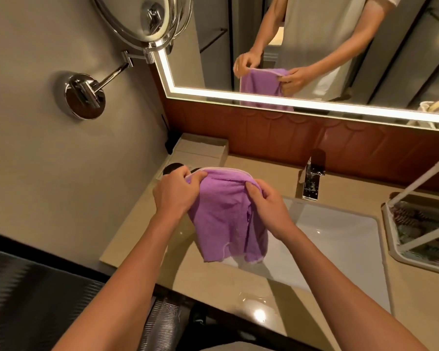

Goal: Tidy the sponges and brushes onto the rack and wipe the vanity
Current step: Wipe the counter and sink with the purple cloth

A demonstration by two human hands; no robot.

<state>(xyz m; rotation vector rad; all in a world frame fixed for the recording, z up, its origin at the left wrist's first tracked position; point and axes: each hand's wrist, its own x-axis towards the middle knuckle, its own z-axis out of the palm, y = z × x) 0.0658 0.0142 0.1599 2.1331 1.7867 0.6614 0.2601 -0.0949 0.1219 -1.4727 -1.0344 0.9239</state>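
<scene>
A purple cloth (pixel 226 219) with a pale hem hangs in the air above the beige vanity top (pixel 137 239), left of the sink. My left hand (pixel 175 196) pinches its top left edge. My right hand (pixel 266 201) grips the top right edge, fingers curled into the fabric. The cloth's lower end dangles over the sink's left rim. A white wire rack (pixel 416 188) stands at the right edge of the vanity over a white tray (pixel 390 239) with dark items inside; what they are I cannot tell.
A white rectangular sink (pixel 340 231) sits in the counter with a chrome faucet (pixel 311 181) behind it. A pale tissue box (pixel 200 148) stands in the back left corner. A lit mirror (pixel 314 46) covers the wall, and a round swing-arm mirror (pixel 142 16) hangs at left.
</scene>
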